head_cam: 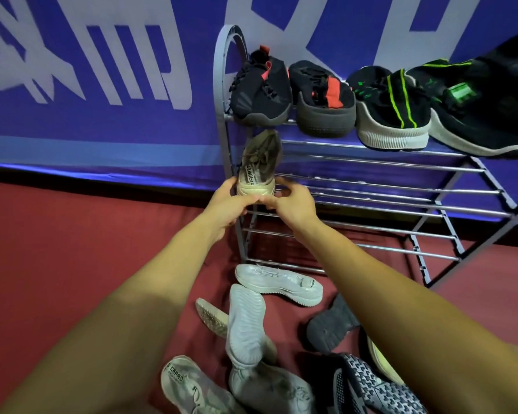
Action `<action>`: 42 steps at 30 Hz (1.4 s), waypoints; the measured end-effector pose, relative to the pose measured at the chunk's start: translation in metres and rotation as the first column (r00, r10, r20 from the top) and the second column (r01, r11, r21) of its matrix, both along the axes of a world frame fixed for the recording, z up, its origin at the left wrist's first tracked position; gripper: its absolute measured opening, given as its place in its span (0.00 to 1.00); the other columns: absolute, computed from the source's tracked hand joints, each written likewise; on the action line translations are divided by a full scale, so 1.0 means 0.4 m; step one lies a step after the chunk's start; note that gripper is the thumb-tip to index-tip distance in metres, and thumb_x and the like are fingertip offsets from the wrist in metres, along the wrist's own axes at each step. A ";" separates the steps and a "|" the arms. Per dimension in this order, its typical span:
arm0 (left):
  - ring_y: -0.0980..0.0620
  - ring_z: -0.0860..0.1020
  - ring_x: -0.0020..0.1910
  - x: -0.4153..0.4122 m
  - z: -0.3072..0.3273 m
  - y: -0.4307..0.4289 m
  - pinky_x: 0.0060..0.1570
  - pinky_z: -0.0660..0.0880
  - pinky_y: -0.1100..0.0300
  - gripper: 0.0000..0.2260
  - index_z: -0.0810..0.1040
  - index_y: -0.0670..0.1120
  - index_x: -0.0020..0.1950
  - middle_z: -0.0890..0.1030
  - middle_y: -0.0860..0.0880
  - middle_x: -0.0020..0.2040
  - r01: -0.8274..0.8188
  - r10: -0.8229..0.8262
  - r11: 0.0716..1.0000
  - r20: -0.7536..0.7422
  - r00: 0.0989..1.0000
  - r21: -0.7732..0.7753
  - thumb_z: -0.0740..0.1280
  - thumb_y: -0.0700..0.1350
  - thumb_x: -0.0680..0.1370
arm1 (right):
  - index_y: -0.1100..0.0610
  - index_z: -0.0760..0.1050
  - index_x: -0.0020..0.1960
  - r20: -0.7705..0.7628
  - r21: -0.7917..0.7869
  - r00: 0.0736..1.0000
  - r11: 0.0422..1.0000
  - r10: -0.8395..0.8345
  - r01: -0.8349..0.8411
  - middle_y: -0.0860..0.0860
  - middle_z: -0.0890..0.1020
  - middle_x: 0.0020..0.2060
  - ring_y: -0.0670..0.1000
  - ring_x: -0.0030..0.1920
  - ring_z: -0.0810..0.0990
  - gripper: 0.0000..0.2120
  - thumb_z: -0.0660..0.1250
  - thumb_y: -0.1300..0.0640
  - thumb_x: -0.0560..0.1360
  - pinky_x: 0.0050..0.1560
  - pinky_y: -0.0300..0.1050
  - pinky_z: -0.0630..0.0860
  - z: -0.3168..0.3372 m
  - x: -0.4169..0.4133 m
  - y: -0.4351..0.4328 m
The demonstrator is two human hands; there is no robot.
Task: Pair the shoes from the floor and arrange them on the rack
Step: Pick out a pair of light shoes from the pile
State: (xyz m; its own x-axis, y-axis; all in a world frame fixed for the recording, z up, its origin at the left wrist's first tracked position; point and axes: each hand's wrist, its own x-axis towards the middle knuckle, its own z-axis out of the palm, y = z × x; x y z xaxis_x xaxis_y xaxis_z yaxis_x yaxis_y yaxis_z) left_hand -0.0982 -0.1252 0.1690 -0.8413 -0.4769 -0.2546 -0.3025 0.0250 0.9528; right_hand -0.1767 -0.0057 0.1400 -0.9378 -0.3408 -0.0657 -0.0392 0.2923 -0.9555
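Red carpeted floor (72,249) meets a purple banner wall with large pale lettering (102,70), and a silver metal rack of thin horizontal rods (371,186) stands against that wall. At the centre of the view, both hands meet at the heel of a beige knit sneaker with tan laces and a cream sole (259,162). The left hand (231,201) cups the heel's left side and the right hand (293,201) closes on its right side, so the grip of each hand is wrapped on the shoe, fingertips nearly touching beneath the sole. The shoe points toe-first toward the wall at the far left end of the rack's second tier, heel toward the person, probably so it can be slid onto the rods and squared up against the side frame. Above it, the top tier holds a black pair with red accents (290,91) and a black pair with green stripes and white soles (416,109), all toes inward and heels out, which suggests the same orientation is wanted here. Below the arms, loose shoes lie scattered on the floor: a white sneaker on its side (278,282), a pale sole turned upward (245,324), a beige sneaker with printed lettering (186,386) that looks like the held shoe's mate, a dark grey sole (329,327) and a black patterned sole (371,389).
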 end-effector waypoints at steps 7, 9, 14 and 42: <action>0.49 0.80 0.41 0.027 -0.010 0.025 0.31 0.77 0.56 0.32 0.64 0.51 0.75 0.82 0.45 0.53 0.016 -0.011 0.992 0.039 0.999 -0.126 0.71 0.38 0.74 | 0.52 0.77 0.59 0.074 -0.019 0.996 0.999 -0.049 0.051 0.51 0.85 0.45 0.54 0.47 0.85 0.20 0.75 0.53 0.68 0.54 0.54 0.81 -0.015 0.033 -0.002; 0.43 0.80 0.56 0.043 -0.020 0.026 0.56 0.77 0.45 0.32 0.65 0.50 0.75 0.81 0.41 0.60 -0.002 0.010 0.985 0.049 0.999 -0.174 0.72 0.38 0.73 | 0.52 0.75 0.61 0.093 -0.004 0.995 1.000 -0.023 0.023 0.52 0.85 0.45 0.56 0.48 0.85 0.20 0.73 0.55 0.70 0.54 0.55 0.81 -0.030 0.056 0.005; 0.45 0.79 0.52 0.104 -0.050 0.020 0.60 0.75 0.45 0.29 0.68 0.48 0.73 0.80 0.40 0.57 0.019 0.018 0.972 0.152 0.988 -0.235 0.72 0.43 0.73 | 0.56 0.73 0.65 0.122 0.115 0.991 0.991 0.052 -0.066 0.54 0.84 0.46 0.55 0.44 0.85 0.22 0.73 0.57 0.73 0.52 0.51 0.81 -0.073 0.112 0.037; 0.43 0.77 0.62 0.608 -0.515 -0.148 0.56 0.72 0.57 0.17 0.76 0.45 0.64 0.80 0.46 0.62 0.629 -0.124 0.720 0.837 0.534 -0.295 0.67 0.46 0.76 | 0.61 0.80 0.47 0.578 0.423 0.455 0.228 0.677 -0.877 0.59 0.83 0.42 0.52 0.35 0.79 0.05 0.66 0.61 0.76 0.39 0.45 0.77 -0.389 0.505 -0.204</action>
